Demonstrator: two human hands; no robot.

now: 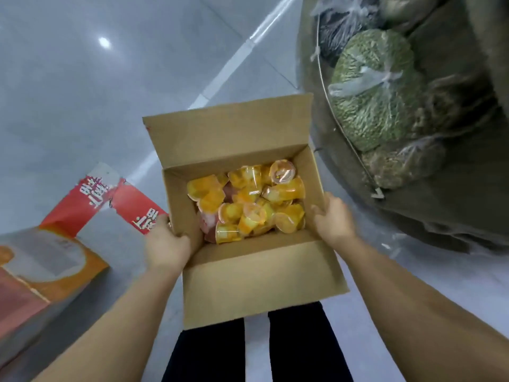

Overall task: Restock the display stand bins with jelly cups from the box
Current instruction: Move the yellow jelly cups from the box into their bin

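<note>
An open brown cardboard box (261,274) is held in front of me above the floor, its flaps folded outward. Inside lie several small clear jelly cups (248,202), mostly yellow and orange, a few pink. My left hand (166,244) grips the box's left wall, with the thumb over the rim. My right hand (332,219) grips the right wall the same way. No display stand bin for jelly cups is recognisable in this view.
A round display stand (344,150) at the right holds tied plastic bags of green and brown dried goods (377,86). Red and orange printed cartons (82,205) lie on the grey tiled floor (82,92) at the left. My dark-trousered legs (256,351) stand below the box.
</note>
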